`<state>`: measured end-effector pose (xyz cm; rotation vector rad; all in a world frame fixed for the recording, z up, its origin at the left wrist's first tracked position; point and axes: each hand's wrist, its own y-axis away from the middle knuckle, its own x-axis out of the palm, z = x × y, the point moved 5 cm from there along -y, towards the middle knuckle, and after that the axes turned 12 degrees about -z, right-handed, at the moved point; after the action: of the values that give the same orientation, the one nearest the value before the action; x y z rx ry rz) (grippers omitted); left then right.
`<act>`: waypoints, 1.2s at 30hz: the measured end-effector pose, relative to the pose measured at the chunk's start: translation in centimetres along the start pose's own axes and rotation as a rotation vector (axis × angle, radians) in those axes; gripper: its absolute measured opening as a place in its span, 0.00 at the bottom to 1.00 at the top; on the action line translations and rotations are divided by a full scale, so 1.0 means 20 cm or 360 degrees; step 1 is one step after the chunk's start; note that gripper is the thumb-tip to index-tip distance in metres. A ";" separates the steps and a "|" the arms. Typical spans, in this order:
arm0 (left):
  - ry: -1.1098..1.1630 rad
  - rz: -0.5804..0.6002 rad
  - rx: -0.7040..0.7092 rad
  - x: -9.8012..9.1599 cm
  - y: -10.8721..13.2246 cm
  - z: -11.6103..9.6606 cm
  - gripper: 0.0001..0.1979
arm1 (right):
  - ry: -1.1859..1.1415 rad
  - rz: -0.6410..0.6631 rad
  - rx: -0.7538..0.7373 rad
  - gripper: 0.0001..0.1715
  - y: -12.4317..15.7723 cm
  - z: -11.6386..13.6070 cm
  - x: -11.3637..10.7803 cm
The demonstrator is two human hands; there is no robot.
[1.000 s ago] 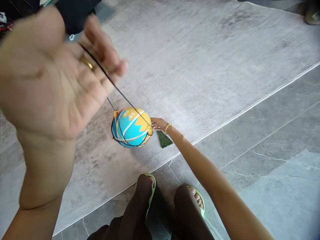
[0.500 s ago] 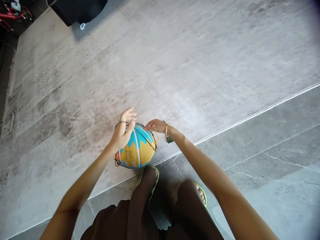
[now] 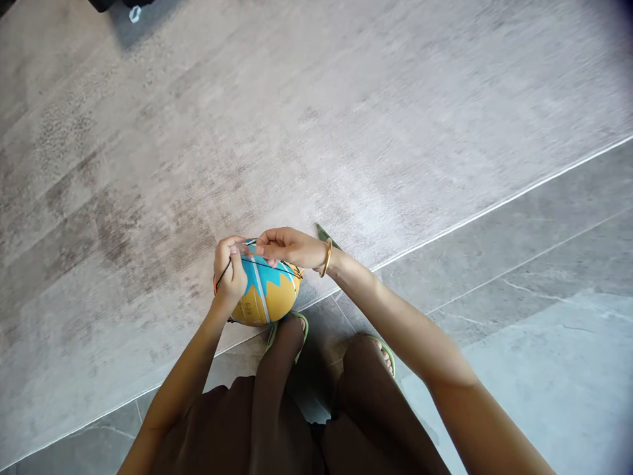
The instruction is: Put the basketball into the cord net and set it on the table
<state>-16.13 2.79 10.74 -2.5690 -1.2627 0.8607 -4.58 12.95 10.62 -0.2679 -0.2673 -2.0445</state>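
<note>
A blue and yellow ball (image 3: 271, 295) with pale seam lines rests at the carpet's edge, just in front of my feet. Thin black cord (image 3: 283, 265) runs over its surface and past my left hand (image 3: 231, 267). That hand is closed at the ball's upper left, with its fingers curled on the cord. Above the top of the ball, my right hand (image 3: 279, 247) has its fingers bent and pinched together on the cord, close to my left fingertips. A gold bangle (image 3: 326, 258) circles the right wrist. The exact grip of the fingertips is partly hidden.
A dark green object (image 3: 326, 235) lies on the carpet, partly behind my right wrist. The grey carpet (image 3: 420, 119) ends in a pale border by the tiles (image 3: 499, 264). My green sandals (image 3: 302, 330) stand on the tiles. A black object (image 3: 101, 4) shows at the top left.
My left hand was raised with its fingers apart and has now curled onto the cord. My right hand has moved left, up to the left one. The view has shifted slightly.
</note>
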 end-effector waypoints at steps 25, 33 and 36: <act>-0.0083 -0.0137 0.0008 -0.07 -0.05 0.08 0.18 | -0.0076 -0.0628 0.0009 0.28 0.23 -0.59 -0.04; 0.0414 -0.0401 -0.0318 0.02 -0.24 0.11 0.17 | -0.0244 -0.0239 -0.0235 0.15 0.30 -0.18 0.06; 0.0630 -0.0361 -0.0479 0.08 -0.28 0.12 0.16 | -0.0526 -0.0218 -0.0246 0.23 0.24 -0.17 -0.01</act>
<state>-20.50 7.42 10.16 -2.5582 -1.6023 0.1146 -0.48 9.75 7.63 -0.7034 -0.3377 -2.1541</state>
